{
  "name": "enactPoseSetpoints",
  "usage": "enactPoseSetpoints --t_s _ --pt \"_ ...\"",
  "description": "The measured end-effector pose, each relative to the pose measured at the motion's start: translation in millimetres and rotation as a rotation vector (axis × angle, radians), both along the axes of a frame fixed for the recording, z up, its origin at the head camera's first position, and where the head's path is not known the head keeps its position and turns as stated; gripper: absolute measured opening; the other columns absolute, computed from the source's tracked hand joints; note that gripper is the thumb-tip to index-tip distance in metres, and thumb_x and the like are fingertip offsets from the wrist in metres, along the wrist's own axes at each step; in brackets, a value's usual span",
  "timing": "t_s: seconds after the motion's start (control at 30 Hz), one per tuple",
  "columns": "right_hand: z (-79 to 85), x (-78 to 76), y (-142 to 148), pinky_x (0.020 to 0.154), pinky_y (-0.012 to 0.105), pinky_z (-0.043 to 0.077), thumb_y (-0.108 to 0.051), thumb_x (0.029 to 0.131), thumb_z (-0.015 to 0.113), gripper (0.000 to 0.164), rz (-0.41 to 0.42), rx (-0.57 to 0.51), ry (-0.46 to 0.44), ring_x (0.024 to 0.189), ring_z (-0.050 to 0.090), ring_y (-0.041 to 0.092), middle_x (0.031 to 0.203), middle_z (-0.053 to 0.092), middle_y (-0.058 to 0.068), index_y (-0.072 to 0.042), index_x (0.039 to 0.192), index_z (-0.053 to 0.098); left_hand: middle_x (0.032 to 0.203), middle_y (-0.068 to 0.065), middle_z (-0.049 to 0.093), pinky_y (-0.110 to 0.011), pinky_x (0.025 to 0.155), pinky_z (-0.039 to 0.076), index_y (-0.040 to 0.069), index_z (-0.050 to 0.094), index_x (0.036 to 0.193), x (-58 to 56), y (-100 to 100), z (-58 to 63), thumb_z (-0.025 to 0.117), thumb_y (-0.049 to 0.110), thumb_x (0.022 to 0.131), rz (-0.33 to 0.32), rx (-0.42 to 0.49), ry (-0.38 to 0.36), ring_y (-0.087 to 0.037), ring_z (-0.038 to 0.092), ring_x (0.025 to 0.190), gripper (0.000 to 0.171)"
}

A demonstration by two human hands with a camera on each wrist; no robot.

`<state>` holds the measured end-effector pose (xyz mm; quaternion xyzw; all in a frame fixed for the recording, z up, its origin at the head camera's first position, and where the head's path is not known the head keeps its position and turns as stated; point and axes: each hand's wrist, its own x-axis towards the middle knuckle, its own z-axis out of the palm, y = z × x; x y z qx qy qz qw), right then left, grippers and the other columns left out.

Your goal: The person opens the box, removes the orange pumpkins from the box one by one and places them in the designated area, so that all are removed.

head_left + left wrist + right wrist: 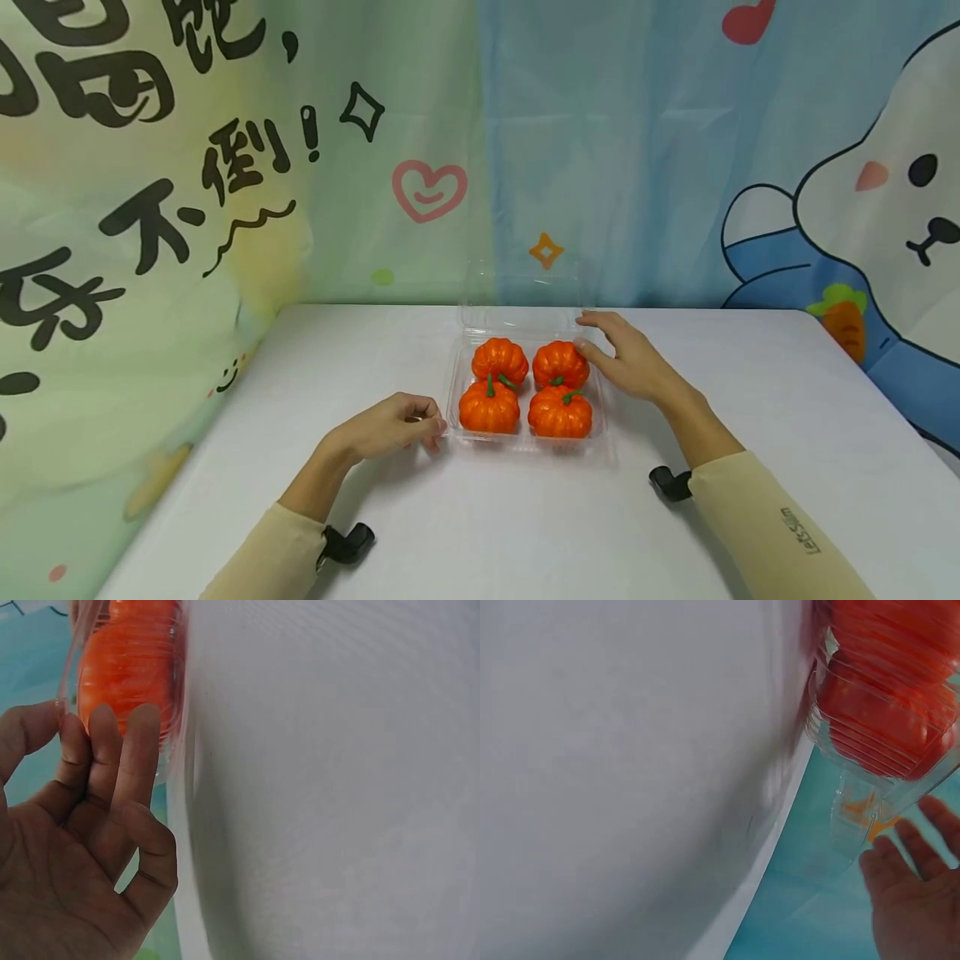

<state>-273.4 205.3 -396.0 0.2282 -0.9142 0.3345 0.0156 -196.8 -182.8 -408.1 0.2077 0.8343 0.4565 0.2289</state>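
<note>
A clear plastic clamshell box [456, 392] lies on the table with its lid [521, 287] raised at the back. Several small orange pumpkins [489, 407] with green stems sit in it, in two rows. At the near left corner, my left hand [393, 427] pinches the box's rim between thumb and forefinger. The other left fingers [139, 757] are loosely bent beside the box wall. My right hand [626, 358] is by the far right corner, near the lid's hinge, its fingers [922, 851] extended and its thumb beside a pumpkin [560, 364].
The box stands on a white table [525, 525] near its far edge. Behind hangs a printed curtain [420, 83] with cartoon figures and lettering. Black wrist mounts [348, 543] stick out from both sleeves over the table.
</note>
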Motion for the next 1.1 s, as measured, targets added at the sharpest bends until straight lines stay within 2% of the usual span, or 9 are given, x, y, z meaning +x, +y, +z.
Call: enactPoseSetpoints --t_s 0.13,0.3,0.43,0.73,1.1 --pt "-2.7 4.7 1 0.113 0.063 0.035 -0.035 0.104 0.06 0.05 0.041 -0.018 0.043 0.142 0.043 0.038 0.153 0.049 0.014 -0.011 0.147 0.053 0.089 -0.012 0.076 -0.028 0.071 0.043 0.002 0.066 0.094 -0.4 1 -0.5 0.059 0.024 0.101 -0.021 -0.008 0.015 -0.025 0.062 0.086 0.024" --pt "-0.4 5.9 0 0.114 0.064 0.032 -0.031 0.1 0.068 0.048 0.11 -0.018 0.082 0.142 0.043 0.038 0.153 0.049 0.014 -0.011 0.143 0.059 0.09 -0.013 0.076 -0.031 0.072 0.044 0.001 0.066 0.095 -2.8 0 1.1 0.058 0.022 0.101 -0.029 -0.001 0.013 -0.025 0.067 0.089 0.023" --pt "1.1 5.9 -1 0.115 0.063 0.032 -0.028 0.097 0.072 0.048 0.155 -0.007 0.076 0.143 0.043 0.037 0.153 0.049 0.015 -0.009 0.14 0.062 0.091 -0.014 0.075 -0.03 0.072 0.043 0.0 0.066 0.096 -4.1 -1 2.7 0.059 0.022 0.102 -0.033 0.007 0.005 -0.026 0.069 0.089 0.024" --pt "1.6 10.8 0 0.111 0.06 0.04 -0.01 0.093 0.071 0.052 0.209 0.023 0.035 0.134 0.053 0.035 0.142 0.059 0.011 -0.013 0.144 0.059 0.091 -0.014 0.076 -0.028 0.071 0.041 0.0 0.065 0.095 -3.2 -1 0.4 0.059 0.024 0.102 -0.026 0.004 -0.009 -0.025 0.066 0.089 0.026" --pt "4.7 14.5 -4 0.106 0.058 0.045 -0.01 0.093 0.075 0.049 0.243 0.015 0.082 0.127 0.056 0.033 0.136 0.059 0.009 -0.012 0.14 0.062 0.09 -0.014 0.075 -0.028 0.071 0.04 0.0 0.066 0.097 -2.4 -2 0.0 0.059 0.023 0.102 -0.028 -0.003 -0.008 -0.025 0.063 0.087 0.025"
